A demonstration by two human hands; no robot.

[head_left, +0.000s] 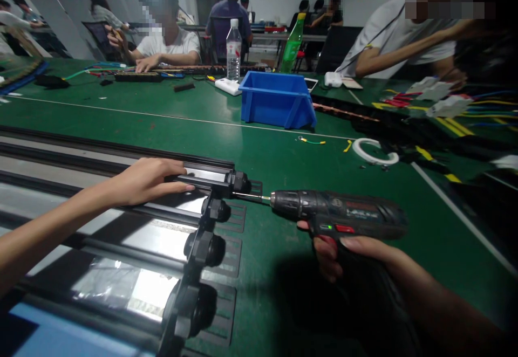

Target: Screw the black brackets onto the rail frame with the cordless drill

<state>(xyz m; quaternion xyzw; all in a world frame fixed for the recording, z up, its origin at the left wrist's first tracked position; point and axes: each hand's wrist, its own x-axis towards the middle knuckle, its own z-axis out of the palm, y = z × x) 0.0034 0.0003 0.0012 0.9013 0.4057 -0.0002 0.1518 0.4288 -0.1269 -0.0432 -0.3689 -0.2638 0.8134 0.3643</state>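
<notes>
My right hand [364, 252] is wrapped around a black cordless drill [343, 211], one finger at its red trigger. From the chuck a long thin screwdriver bit [251, 197] points left, its tip at the end of the farthest black-and-silver metal bar [206, 176]; the contact itself is too small to make out. Across the top of that bar lies my left hand [148, 182], with fingers and thumb stretched out towards its end. Several such bars lie side by side, each ending in a black cable gland [206, 248] beside a flat slotted black tab [229, 257].
Beyond the bars stand a blue bin [275, 101], a clear water bottle [233, 52] and a green bottle [293, 47]. A white ring-shaped coil [374, 152] and a short green-yellow wire [311, 141] lie right of centre. Co-workers sit across the green table [162, 119]; coloured wires lie at right.
</notes>
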